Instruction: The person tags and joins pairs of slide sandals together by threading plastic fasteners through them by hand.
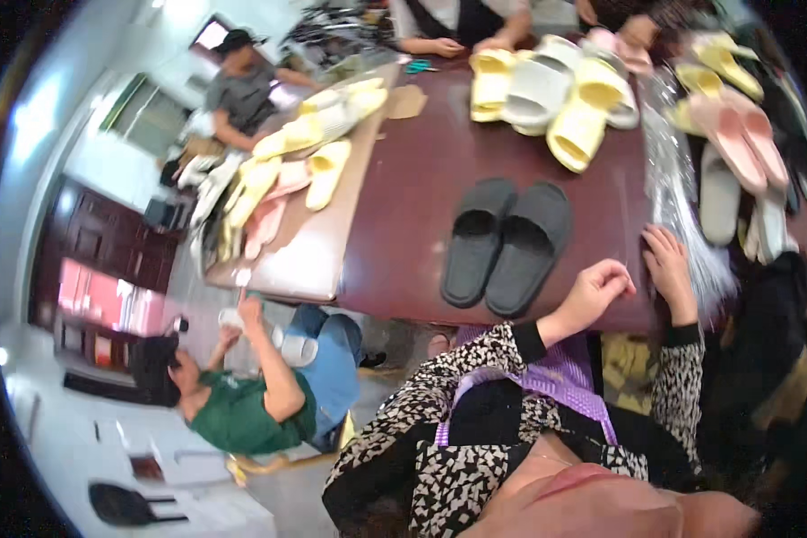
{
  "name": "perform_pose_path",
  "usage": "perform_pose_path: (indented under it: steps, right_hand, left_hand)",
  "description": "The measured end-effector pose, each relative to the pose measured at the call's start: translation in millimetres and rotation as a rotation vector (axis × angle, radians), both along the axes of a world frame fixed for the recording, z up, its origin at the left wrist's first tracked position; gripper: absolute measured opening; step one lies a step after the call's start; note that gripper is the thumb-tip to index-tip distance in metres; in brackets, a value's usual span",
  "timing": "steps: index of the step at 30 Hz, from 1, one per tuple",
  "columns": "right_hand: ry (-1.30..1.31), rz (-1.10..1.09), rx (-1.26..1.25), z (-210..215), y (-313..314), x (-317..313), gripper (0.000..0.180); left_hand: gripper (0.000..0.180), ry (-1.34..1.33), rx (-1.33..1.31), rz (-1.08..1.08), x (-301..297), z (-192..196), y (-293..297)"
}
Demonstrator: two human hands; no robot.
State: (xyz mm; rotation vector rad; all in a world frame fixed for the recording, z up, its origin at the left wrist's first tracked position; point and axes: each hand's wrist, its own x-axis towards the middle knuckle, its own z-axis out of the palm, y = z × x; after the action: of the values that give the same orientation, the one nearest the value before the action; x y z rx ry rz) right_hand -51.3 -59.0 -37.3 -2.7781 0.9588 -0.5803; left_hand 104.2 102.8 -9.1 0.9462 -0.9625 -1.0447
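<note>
Head view: black slipper pair (507, 244) lies paired on the table (403, 179), left hand (592, 291) loosely curled empty, right hand (668, 264) spread on clear plastic bags (681, 197), bagging not begun

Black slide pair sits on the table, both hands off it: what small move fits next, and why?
Probably the left hand reaching to the pair of black slippers: it hovers nearest them with nothing in it, while the right hand rests on the clear plastic sheet.

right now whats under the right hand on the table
The right hand rests on a stack of clear plastic bags at the edge of the dark red table. What lies beneath the bags is covered, so it cannot be seen.
</note>
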Motion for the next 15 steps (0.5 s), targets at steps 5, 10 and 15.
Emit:
perform_pose_path:
  steps: [5, 10, 15]
  right_hand:
    - [0.017, -0.097, -0.078, -10, -30, 0, 0.037]
    - [0.020, -0.128, -0.082, 1, -32, 2, 0.032]
    - [0.019, -0.159, -0.120, -10, -38, -8, 0.031]
  left_hand:
    - [0.005, 0.306, 0.027, 0.025, 42, 12, 13]
    - [0.005, 0.409, 0.018, 0.118, 56, 9, 17]
    - [0.005, 0.551, -0.001, 0.161, 61, 15, 23]
